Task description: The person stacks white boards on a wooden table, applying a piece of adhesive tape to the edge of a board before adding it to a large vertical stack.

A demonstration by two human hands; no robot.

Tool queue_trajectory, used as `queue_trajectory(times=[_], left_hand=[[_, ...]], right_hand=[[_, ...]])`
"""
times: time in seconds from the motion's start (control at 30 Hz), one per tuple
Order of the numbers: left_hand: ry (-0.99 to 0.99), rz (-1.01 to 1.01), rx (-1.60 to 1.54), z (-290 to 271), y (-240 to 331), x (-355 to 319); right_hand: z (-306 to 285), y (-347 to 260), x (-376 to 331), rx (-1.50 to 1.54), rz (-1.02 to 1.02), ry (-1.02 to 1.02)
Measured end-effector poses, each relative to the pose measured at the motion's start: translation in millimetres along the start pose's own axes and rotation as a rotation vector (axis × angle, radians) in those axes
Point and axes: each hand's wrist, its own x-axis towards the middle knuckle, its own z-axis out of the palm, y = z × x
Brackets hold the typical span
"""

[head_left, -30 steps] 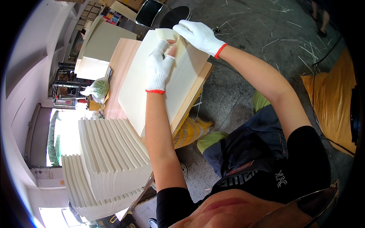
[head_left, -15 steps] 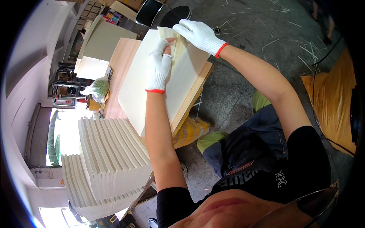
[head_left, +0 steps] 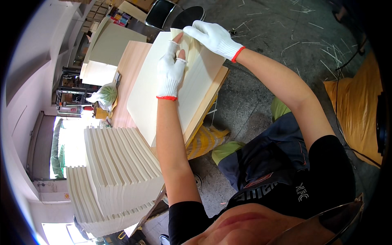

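Observation:
My left hand [head_left: 170, 76], in a white knit glove with bare thumb and forefinger tips, lies on a cream board [head_left: 147, 77]. Its forefinger and thumb stretch apart over a pale yellowish strip [head_left: 190, 50], which looks like thin film or tape. My right hand [head_left: 214, 39], also gloved in white with a red cuff, is bent closed at the strip's far end, near the board's far right corner. The fingertips there are partly hidden. Beneath the cream board rests a wooden board with a light edge [head_left: 208, 98].
A tall stack of cream panels [head_left: 118, 163] stands at the left. A pinkish board [head_left: 132, 61] and a bagged green item [head_left: 107, 96] lie beyond the work. A black chair [head_left: 160, 14] stands at the back. Offcut strips [head_left: 332, 53] litter the floor; an orange-brown cover [head_left: 355, 114] is at right.
My left forefinger has straightened and spread away from the thumb, reaching toward the strip's far end. My right hand has shifted slightly left.

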Motion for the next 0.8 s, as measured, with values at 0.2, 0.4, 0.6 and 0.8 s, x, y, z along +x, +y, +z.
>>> queue_trajectory(times=[0.2,0.4,0.6,0.8], left_hand=[[-0.094,-0.02,0.132,-3,3,2],[-0.08,-0.001,0.16,-2,5,3],[0.02,0.014,0.039,2,-2,0],[-0.108,-0.104,0.105,-5,15,0]], right_hand=[[4,5,-1,-0.016,-0.016,0.05],[2,4,-1,-0.024,0.001,0.037],[-1,-1,-2,-0.009,0.011,0.011],[3,7,-1,-0.006,-0.002,0.062]])
